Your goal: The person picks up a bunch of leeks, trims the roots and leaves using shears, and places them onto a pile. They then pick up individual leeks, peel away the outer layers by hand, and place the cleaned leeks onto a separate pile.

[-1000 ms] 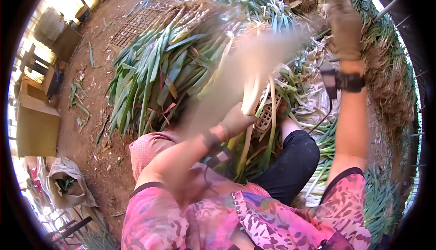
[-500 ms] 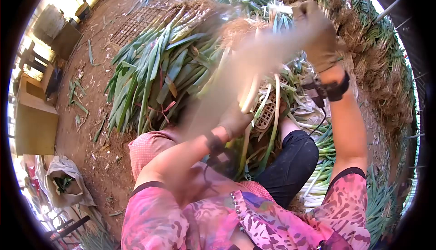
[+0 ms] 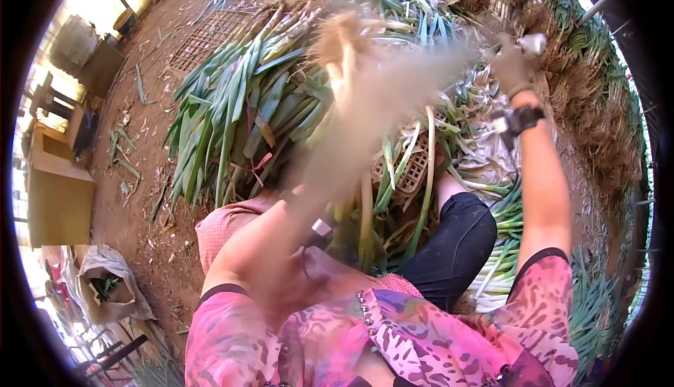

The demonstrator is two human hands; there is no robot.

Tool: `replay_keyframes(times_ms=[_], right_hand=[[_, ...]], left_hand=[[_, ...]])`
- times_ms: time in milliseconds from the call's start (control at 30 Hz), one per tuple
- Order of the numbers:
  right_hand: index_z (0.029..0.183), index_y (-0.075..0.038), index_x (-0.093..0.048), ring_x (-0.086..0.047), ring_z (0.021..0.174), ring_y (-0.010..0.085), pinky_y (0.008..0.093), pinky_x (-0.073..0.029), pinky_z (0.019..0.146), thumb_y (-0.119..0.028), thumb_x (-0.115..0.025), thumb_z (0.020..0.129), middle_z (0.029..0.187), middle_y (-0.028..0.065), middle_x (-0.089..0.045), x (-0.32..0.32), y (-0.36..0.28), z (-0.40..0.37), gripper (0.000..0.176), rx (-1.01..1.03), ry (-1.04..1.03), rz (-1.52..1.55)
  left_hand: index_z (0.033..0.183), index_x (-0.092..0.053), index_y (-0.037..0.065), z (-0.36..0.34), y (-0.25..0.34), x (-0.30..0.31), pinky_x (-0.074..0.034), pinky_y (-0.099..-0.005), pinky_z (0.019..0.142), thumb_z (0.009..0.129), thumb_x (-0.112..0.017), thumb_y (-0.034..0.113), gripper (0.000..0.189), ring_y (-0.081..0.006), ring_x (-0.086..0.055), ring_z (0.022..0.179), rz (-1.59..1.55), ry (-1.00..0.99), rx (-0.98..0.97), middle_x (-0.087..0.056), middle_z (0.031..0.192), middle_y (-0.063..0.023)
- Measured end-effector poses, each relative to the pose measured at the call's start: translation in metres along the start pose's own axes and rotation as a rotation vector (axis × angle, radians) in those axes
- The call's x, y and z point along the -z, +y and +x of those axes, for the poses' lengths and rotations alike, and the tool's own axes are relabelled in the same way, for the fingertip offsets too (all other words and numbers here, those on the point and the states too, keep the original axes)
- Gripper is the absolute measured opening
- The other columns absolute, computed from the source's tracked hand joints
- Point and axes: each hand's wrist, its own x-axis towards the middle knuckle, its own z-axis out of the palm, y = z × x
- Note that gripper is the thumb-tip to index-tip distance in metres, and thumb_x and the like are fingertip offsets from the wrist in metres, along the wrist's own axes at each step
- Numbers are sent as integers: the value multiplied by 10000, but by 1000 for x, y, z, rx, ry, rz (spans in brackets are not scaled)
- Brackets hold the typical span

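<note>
A pale blurred streak crosses the middle of the view and hides most of my left hand; only the forearm and a wrist device (image 3: pixel 322 227) show clearly. Just above the streak stands a leek (image 3: pixel 342 71), its brown roots upward and its lower length hidden. My gloved right hand (image 3: pixel 511 65) is raised at the upper right, smeared by motion, with a small white object (image 3: pixel 533 43) at its fingers that I cannot identify. Several long stalks (image 3: pixel 428 169) lean in front of me against a plastic crate (image 3: pixel 413 169).
A large pile of leeks (image 3: pixel 239 99) lies to the left, beside a flat lattice crate (image 3: pixel 207 39). Cleaned white-stemmed leeks (image 3: pixel 495 281) lie past my knee. Bundled rooted leeks (image 3: pixel 583 85) line the right side. A wooden box (image 3: pixel 60 197) and an open sack (image 3: pixel 109 285) stand at far left.
My right hand has moved right and down, away from the leeks. The rooted leek end has shifted left. My left hand, earlier seen around a stalk, is now hidden.
</note>
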Motion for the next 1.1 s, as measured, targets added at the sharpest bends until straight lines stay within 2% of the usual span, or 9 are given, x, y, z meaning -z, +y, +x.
replay_keyframes(times_ms=[67,167,333,433,600,700,833,1033,1100], right_hand=[[1209,18,-624,-688,985,353,436,-536,830,-361,-674,924,1113,219,-707,-85,40,-39,476,38,-230,288],[1078,18,-668,-685,904,386,424,-534,777,-404,-713,881,988,208,-718,-173,45,-120,468,-46,-709,38],[1096,-28,-629,-668,1055,398,459,-538,904,-402,-754,833,1079,236,-691,-230,31,-189,473,-441,-505,103],[1156,-44,-594,-649,1077,412,481,-530,907,-390,-767,827,1140,234,-662,-228,21,-189,508,-273,-365,-162],[1103,-45,-637,-642,1105,377,463,-512,938,-448,-760,799,1165,191,-680,-241,33,-192,520,-610,-193,66],[1091,-54,-684,-674,1010,378,454,-514,877,-440,-698,854,1057,184,-716,-231,44,-186,454,-505,-400,193],[919,-9,-658,-652,806,350,434,-513,767,-336,-668,896,871,205,-700,-202,5,-157,328,-344,-236,558],[1195,0,-614,-661,1004,406,433,-505,874,-536,-690,858,1083,249,-690,-213,-36,-191,638,-68,-582,519],[1141,-62,-635,-666,1008,403,455,-523,852,-529,-661,890,1070,235,-695,-235,-38,-228,530,158,-681,448]], left_hand=[[1064,-670,31,6,-4,8,-530,-313,801,871,-734,229,284,-142,-643,876,-21,31,27,-679,952,-46],[1069,-667,37,0,9,9,-531,-320,803,873,-728,217,273,-149,-648,887,-93,22,118,-681,957,-51],[1089,-655,33,1,5,10,-532,-328,803,878,-719,217,287,-167,-647,874,-108,31,96,-673,959,-60],[1101,-649,30,3,7,7,-533,-329,802,881,-716,215,295,-173,-646,874,-104,21,109,-670,964,-62],[1104,-646,26,3,6,7,-536,-327,802,887,-710,218,297,-175,-648,881,-123,-14,113,-668,971,-67],[1107,-643,20,3,8,10,-537,-329,805,891,-705,227,305,-174,-647,883,-98,-58,108,-667,973,-69],[1115,-641,11,-1,41,-10,-537,-333,818,894,-700,242,325,-176,-646,899,-23,-74,112,-668,983,-74],[1142,-636,8,14,16,-4,-532,-338,850,888,-690,232,343,-193,-644,938,54,-111,19,-667,1021,-88],[1154,-633,10,14,16,-1,-532,-342,854,886,-686,215,342,-199,-644,942,49,-107,67,-666,1029,-90]])
